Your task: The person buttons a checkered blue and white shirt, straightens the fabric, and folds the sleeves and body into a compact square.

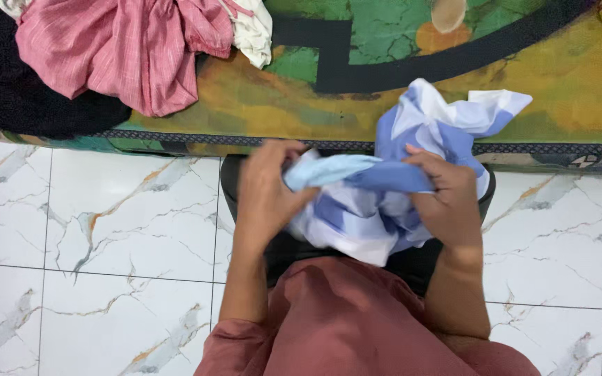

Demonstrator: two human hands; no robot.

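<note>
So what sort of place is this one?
Likely a home room: white marble-patterned floor tiles, a green and yellow patterned mattress cover with a crumpled pink garment, both hands gripping blue and white striped cloth.

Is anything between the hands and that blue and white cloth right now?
Nothing visible. The left hand and right hand both grip the blue and white cloth directly, bunched between them above the floor tiles, apart from the pink garment on the mat.

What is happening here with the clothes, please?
A person in a reddish-brown garment holds a crumpled blue and white cloth with both hands: the left hand and the right hand each grip part of it, above a white marbled tile floor. Ahead, a pink garment lies bunched on a green and yellow patterned mat, beside a black cloth.
</note>
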